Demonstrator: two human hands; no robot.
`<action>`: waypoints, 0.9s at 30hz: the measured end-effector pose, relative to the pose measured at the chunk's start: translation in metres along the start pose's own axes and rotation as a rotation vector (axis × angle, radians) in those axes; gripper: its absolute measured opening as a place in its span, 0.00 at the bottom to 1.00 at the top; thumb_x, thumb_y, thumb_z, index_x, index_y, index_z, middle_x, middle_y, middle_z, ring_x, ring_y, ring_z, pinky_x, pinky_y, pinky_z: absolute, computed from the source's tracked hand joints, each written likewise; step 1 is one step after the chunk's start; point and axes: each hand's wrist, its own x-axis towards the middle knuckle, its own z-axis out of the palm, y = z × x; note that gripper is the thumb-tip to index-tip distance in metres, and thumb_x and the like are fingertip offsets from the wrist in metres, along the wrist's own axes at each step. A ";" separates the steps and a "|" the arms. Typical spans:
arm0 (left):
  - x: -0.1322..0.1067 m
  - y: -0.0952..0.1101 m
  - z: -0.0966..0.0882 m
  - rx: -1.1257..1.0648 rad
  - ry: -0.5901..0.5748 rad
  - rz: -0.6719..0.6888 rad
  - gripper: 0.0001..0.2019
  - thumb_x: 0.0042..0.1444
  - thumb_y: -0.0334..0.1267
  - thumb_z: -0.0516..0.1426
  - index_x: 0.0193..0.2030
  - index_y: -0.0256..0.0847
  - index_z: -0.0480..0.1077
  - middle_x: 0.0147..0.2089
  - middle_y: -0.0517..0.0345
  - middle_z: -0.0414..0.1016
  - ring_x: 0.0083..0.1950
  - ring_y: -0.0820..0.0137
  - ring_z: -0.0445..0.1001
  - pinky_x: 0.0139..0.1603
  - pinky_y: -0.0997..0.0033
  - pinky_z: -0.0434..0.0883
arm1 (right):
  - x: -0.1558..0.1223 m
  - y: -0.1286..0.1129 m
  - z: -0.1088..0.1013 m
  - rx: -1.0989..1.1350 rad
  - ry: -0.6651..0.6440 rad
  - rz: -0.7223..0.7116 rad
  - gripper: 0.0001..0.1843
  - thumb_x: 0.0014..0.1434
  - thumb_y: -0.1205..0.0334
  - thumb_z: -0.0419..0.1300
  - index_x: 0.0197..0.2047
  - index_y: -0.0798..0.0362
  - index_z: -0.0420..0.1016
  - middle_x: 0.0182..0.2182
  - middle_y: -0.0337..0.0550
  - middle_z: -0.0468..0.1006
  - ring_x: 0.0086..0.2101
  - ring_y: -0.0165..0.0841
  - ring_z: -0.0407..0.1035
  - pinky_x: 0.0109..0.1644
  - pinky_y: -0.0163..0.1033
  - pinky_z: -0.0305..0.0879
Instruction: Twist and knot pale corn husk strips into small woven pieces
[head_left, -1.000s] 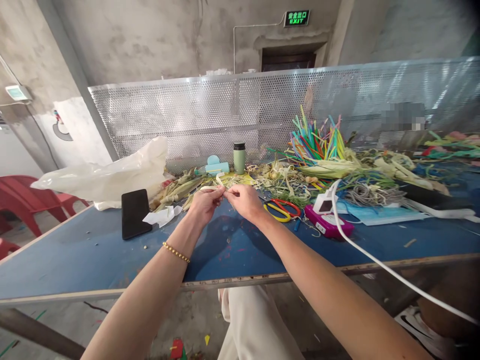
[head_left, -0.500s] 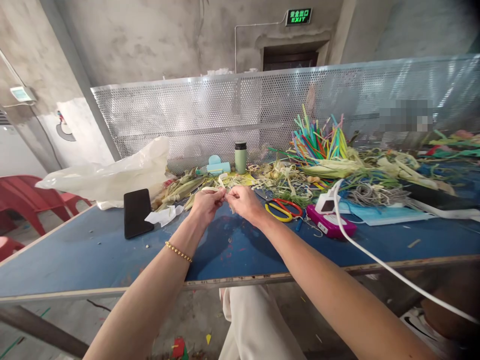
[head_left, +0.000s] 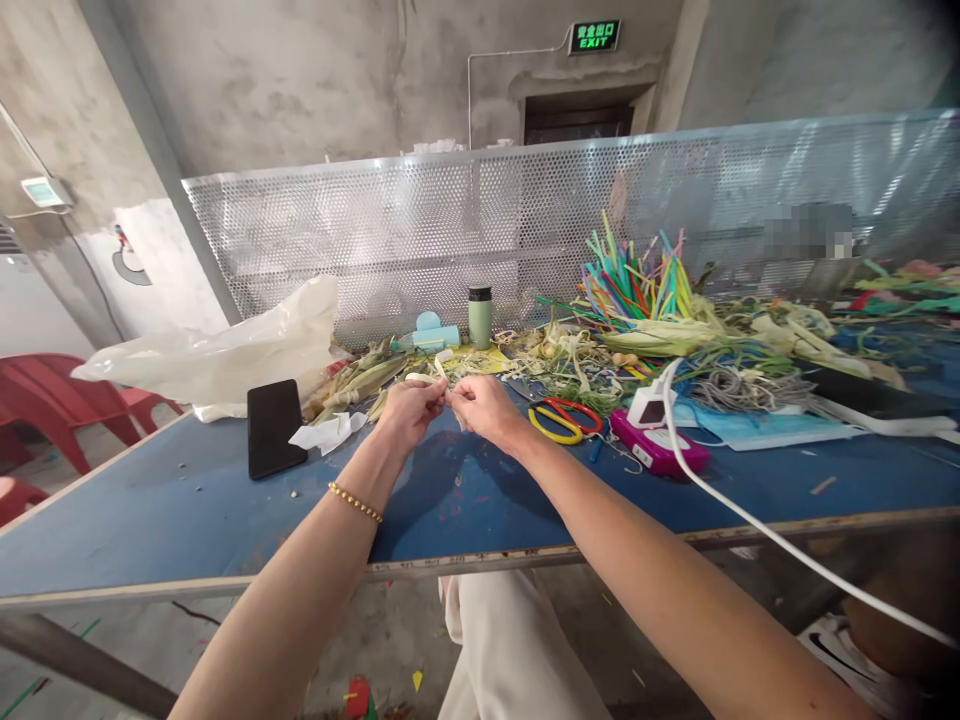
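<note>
Both my hands meet over the middle of the blue table [head_left: 187, 520]. My left hand [head_left: 407, 409], with a gold bead bracelet on its wrist, pinches a pale corn-husk strip [head_left: 437, 362] that curls up above the fingers. My right hand [head_left: 486, 406] pinches the same strip from the right, fingertips almost touching the left ones. Just behind my hands lie dried corn husks [head_left: 352, 380] and a heap of husk shreds [head_left: 570, 360].
A black phone [head_left: 274, 427] and crumpled paper [head_left: 327, 432] lie left of my hands. To the right are red-and-yellow scissors [head_left: 564, 418], a pink device [head_left: 658, 447] with a white cable [head_left: 750, 520], and coloured strips [head_left: 637, 280]. A green flask [head_left: 479, 316] and plastic bag [head_left: 225, 350] stand before the perforated metal screen [head_left: 525, 220].
My hands have stayed in place, with the fingertips drawn slightly closer together on the strip. Nothing else on the table has moved.
</note>
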 end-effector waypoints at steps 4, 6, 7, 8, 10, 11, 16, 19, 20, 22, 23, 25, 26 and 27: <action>-0.001 -0.001 -0.002 0.108 -0.096 -0.012 0.14 0.36 0.34 0.73 0.18 0.34 0.72 0.18 0.58 0.69 0.21 0.77 0.64 0.25 0.74 0.58 | 0.006 0.007 -0.011 -0.093 0.190 0.026 0.21 0.63 0.57 0.57 0.20 0.55 0.72 0.20 0.41 0.73 0.24 0.29 0.62 0.29 0.35 0.50; -0.003 -0.001 -0.003 0.183 -0.186 -0.001 0.14 0.37 0.38 0.72 0.18 0.33 0.73 0.18 0.55 0.70 0.21 0.76 0.64 0.24 0.73 0.57 | 0.009 0.011 -0.015 -0.042 0.172 0.029 0.18 0.60 0.56 0.59 0.22 0.56 0.74 0.20 0.40 0.72 0.24 0.28 0.61 0.28 0.35 0.50; -0.004 -0.001 -0.004 0.214 -0.230 0.004 0.15 0.38 0.39 0.72 0.18 0.33 0.73 0.18 0.54 0.70 0.21 0.75 0.64 0.25 0.72 0.57 | 0.010 0.013 -0.016 0.027 0.104 0.013 0.16 0.59 0.57 0.60 0.23 0.56 0.75 0.19 0.38 0.70 0.24 0.28 0.60 0.28 0.34 0.50; -0.005 0.000 -0.004 0.237 -0.267 0.003 0.15 0.38 0.40 0.72 0.18 0.33 0.73 0.18 0.53 0.70 0.21 0.75 0.64 0.25 0.72 0.57 | 0.010 0.014 -0.016 0.086 0.081 0.007 0.15 0.58 0.58 0.60 0.23 0.56 0.75 0.18 0.37 0.69 0.23 0.27 0.60 0.27 0.33 0.50; -0.006 0.001 -0.004 0.259 -0.305 -0.016 0.15 0.38 0.41 0.72 0.18 0.33 0.73 0.18 0.53 0.70 0.21 0.75 0.64 0.25 0.72 0.57 | 0.011 0.016 -0.015 0.152 0.071 0.003 0.13 0.56 0.60 0.60 0.23 0.57 0.75 0.18 0.35 0.67 0.23 0.26 0.59 0.27 0.32 0.50; -0.007 0.002 -0.004 0.260 -0.308 -0.028 0.15 0.38 0.40 0.72 0.18 0.33 0.73 0.18 0.54 0.69 0.21 0.75 0.64 0.25 0.71 0.56 | 0.012 0.016 -0.014 0.144 0.093 0.005 0.12 0.55 0.61 0.60 0.22 0.57 0.73 0.18 0.35 0.66 0.22 0.26 0.58 0.27 0.32 0.50; -0.006 0.002 -0.004 0.264 -0.290 -0.056 0.16 0.37 0.40 0.72 0.17 0.34 0.72 0.17 0.56 0.67 0.21 0.76 0.61 0.24 0.71 0.54 | 0.013 0.014 -0.012 0.048 0.129 -0.005 0.15 0.55 0.66 0.59 0.17 0.54 0.65 0.17 0.35 0.64 0.22 0.26 0.56 0.29 0.34 0.49; -0.006 0.001 -0.004 0.293 -0.279 -0.036 0.16 0.37 0.42 0.72 0.17 0.34 0.73 0.17 0.56 0.66 0.21 0.76 0.61 0.24 0.71 0.53 | 0.013 0.013 -0.011 0.014 0.123 0.021 0.15 0.55 0.67 0.59 0.18 0.54 0.64 0.18 0.36 0.68 0.23 0.27 0.58 0.30 0.34 0.50; -0.006 0.001 -0.003 0.308 -0.285 -0.025 0.16 0.37 0.42 0.72 0.17 0.34 0.73 0.16 0.56 0.66 0.20 0.76 0.61 0.24 0.71 0.53 | 0.013 0.012 -0.011 -0.005 0.125 0.026 0.15 0.55 0.68 0.59 0.19 0.54 0.64 0.19 0.37 0.69 0.24 0.27 0.59 0.30 0.34 0.50; -0.007 0.001 -0.003 0.336 -0.302 -0.002 0.16 0.37 0.43 0.72 0.17 0.34 0.73 0.16 0.56 0.66 0.20 0.76 0.60 0.24 0.71 0.53 | 0.013 0.011 -0.010 -0.028 0.129 0.031 0.14 0.55 0.68 0.59 0.19 0.54 0.65 0.19 0.37 0.70 0.24 0.28 0.59 0.31 0.34 0.50; -0.008 0.002 -0.002 0.343 -0.309 0.008 0.16 0.38 0.43 0.72 0.16 0.34 0.73 0.16 0.56 0.66 0.20 0.76 0.60 0.24 0.71 0.54 | 0.012 0.011 -0.010 -0.030 0.132 0.037 0.14 0.55 0.67 0.59 0.19 0.53 0.66 0.20 0.37 0.70 0.24 0.28 0.60 0.31 0.34 0.50; -0.009 0.002 0.000 0.345 -0.318 0.021 0.16 0.38 0.42 0.72 0.16 0.34 0.73 0.16 0.56 0.66 0.20 0.76 0.60 0.24 0.71 0.54 | 0.012 0.010 -0.010 -0.024 0.140 0.062 0.14 0.56 0.67 0.59 0.19 0.53 0.66 0.20 0.37 0.72 0.25 0.28 0.61 0.31 0.34 0.51; -0.010 0.003 0.000 0.342 -0.321 0.026 0.16 0.37 0.42 0.72 0.16 0.34 0.73 0.16 0.56 0.66 0.20 0.76 0.60 0.24 0.71 0.54 | 0.011 0.010 -0.010 -0.018 0.143 0.077 0.14 0.56 0.67 0.59 0.20 0.53 0.67 0.20 0.38 0.72 0.25 0.29 0.62 0.31 0.34 0.52; -0.010 0.003 0.001 0.340 -0.325 0.029 0.16 0.37 0.42 0.72 0.16 0.34 0.73 0.16 0.57 0.66 0.20 0.76 0.60 0.24 0.71 0.54 | 0.011 0.010 -0.009 -0.012 0.147 0.092 0.13 0.56 0.67 0.59 0.20 0.53 0.67 0.21 0.38 0.73 0.25 0.29 0.63 0.32 0.34 0.53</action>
